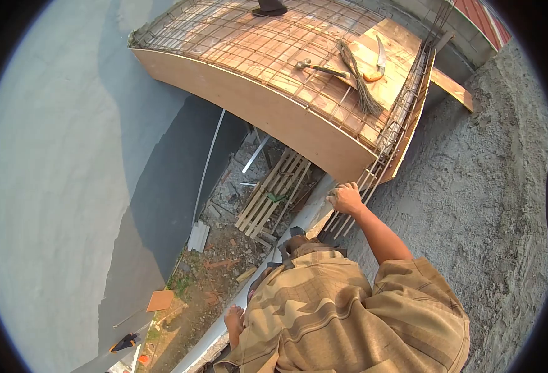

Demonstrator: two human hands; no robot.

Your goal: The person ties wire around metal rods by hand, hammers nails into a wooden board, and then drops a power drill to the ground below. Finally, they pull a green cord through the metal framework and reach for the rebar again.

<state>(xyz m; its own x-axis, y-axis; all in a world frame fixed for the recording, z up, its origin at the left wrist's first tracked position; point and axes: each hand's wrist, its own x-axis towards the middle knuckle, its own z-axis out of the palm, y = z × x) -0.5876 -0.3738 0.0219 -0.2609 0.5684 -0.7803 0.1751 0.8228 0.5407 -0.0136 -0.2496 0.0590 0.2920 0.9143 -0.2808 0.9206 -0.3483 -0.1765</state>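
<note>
My right hand (345,199) reaches forward to the near corner of the plywood formwork (255,105). Its fingers are curled closed beside several protruding rebar ends (347,224); I cannot make out what lies inside the grip. Low on the left, my left hand (233,317) is close to the top of a pale wall (215,339), partly hidden by my shirt, its fingers too small to read. On the formwork, over a rebar grid (224,46), lie a hammer (320,68), a bundle of tie wire (358,81) and a curved handsaw (380,59) with an orange handle.
A rough concrete surface (473,186) spreads along the right. Left of the wall is a drop to rubble ground with a wooden pallet (274,193). A tall grey wall (56,155) rises at far left. A loose plank (453,89) sticks out behind the formwork.
</note>
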